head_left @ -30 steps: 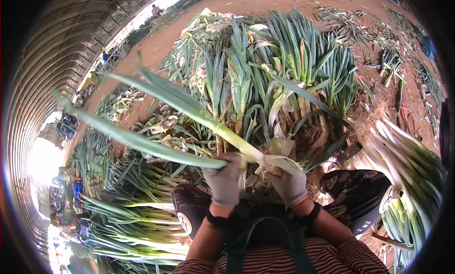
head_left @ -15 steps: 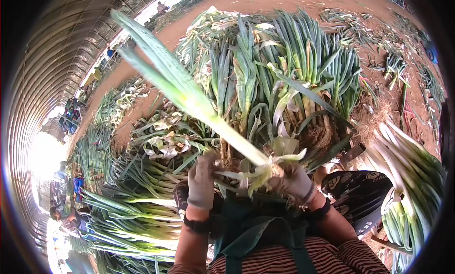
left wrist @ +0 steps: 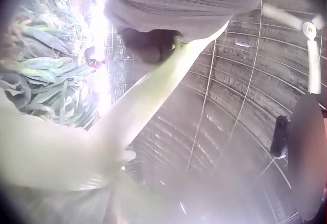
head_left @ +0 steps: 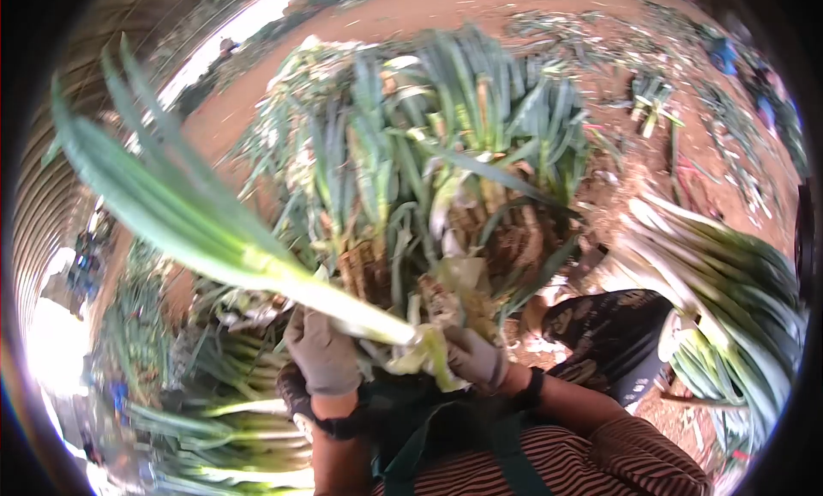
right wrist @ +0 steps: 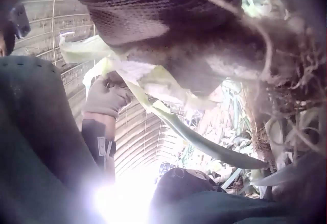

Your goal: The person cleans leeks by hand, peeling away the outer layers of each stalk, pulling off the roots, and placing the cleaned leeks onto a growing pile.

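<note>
A long green onion [head_left: 257, 269] slants across the head view, its broad leaves up at the left and its pale root end low in the middle. My gloved left hand [head_left: 323, 350] grips its white stalk; the left wrist view shows the stalk [left wrist: 145, 101] running out from under the curled fingers. At the root end, my gloved right hand [head_left: 474, 356] holds the base. Loose pale outer leaves [head_left: 429, 359] hang beside that hand. In the right wrist view, stringy roots [right wrist: 301, 76] dangle next to the dark glove.
Upright green onions with roots [head_left: 446, 144] stand bunched ahead. Cleaned white-stemmed ones [head_left: 720, 299] lie stacked at the right, more [head_left: 231, 444] at the lower left. Leaf scraps litter the brown ground [head_left: 411, 20]. A knee [head_left: 609, 333] is close to the right hand.
The left hand, apart from the stalk half a second ago, has come to grip it. The onion has swung lower and leftward. The head view has turned to the right.
</note>
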Demonstrator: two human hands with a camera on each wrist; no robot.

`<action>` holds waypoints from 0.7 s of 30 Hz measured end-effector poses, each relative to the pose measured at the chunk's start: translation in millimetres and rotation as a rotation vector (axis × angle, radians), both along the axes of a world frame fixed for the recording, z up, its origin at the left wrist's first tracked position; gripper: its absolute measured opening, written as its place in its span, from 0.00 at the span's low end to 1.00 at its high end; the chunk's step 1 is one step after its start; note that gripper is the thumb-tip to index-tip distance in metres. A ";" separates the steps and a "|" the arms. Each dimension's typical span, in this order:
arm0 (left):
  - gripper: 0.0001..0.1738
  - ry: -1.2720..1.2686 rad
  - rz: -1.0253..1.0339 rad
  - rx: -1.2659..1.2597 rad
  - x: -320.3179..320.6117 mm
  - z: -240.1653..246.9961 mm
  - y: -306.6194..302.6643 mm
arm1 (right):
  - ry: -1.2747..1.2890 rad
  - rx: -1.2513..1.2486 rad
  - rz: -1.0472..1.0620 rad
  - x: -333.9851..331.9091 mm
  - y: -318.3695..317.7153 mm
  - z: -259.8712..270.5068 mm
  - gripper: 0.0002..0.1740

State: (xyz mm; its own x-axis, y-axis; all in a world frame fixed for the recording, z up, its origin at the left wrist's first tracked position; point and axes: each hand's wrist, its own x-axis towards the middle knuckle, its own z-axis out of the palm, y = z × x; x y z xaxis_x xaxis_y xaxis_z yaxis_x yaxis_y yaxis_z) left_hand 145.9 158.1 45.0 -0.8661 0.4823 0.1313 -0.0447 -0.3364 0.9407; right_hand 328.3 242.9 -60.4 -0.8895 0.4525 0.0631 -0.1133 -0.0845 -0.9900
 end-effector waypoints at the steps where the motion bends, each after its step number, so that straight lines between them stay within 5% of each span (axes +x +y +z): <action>1: 0.10 0.135 -0.060 -0.131 -5.0 -10.2 -5.1 | 0.107 0.054 -0.023 -5.8 -1.7 -16.4 0.33; 4: 0.11 0.223 -0.143 -0.456 11.8 -25.6 2.2 | 0.119 -0.003 -0.002 -3.1 -0.1 2.3 0.34; 6: 0.09 -0.075 -0.210 -0.265 -5.7 -128.8 -15.8 | 0.064 -0.007 -0.083 0.4 0.4 14.1 0.35; 9: 0.08 0.177 -0.550 -0.566 19.9 -147.6 -26.3 | 0.022 0.089 -0.206 1.0 2.1 7.2 0.34; 11: 0.08 0.243 -0.421 -0.550 10.1 -151.0 -21.6 | -0.028 0.186 -0.291 6.6 1.3 17.1 0.33; 14: 0.11 0.029 -0.152 -0.501 -29.2 -121.0 -30.4 | -0.004 0.328 -0.409 8.6 7.6 43.4 0.28; 16: 0.31 -0.072 -0.111 0.013 -37.4 -73.4 -31.4 | -0.058 0.486 -0.388 5.8 16.0 28.7 0.28; 17: 0.39 0.029 -0.142 -0.025 -56.7 -64.2 -42.0 | -0.086 0.549 -0.374 4.5 14.8 30.9 0.29; 18: 0.42 -0.103 -0.094 0.224 -43.6 -28.3 -36.5 | -0.120 0.611 -0.358 -0.1 10.4 28.6 0.29; 20: 0.36 -0.113 -0.270 0.369 -37.5 15.7 -30.0 | -0.195 0.736 -0.329 -5.4 -2.1 20.6 0.28; 21: 0.32 -0.154 -0.187 0.355 -48.4 10.8 -35.5 | -0.199 0.739 -0.306 -9.8 -10.7 25.5 0.26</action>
State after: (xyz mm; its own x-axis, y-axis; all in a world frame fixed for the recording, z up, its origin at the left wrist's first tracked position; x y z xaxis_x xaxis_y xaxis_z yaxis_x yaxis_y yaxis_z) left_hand 97.5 122.5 55.8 -0.7905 0.5810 0.1935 -0.2664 -0.6108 0.7456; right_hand 318.5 232.2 -34.9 -0.7599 0.5800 0.2935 0.1582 0.6029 -0.7819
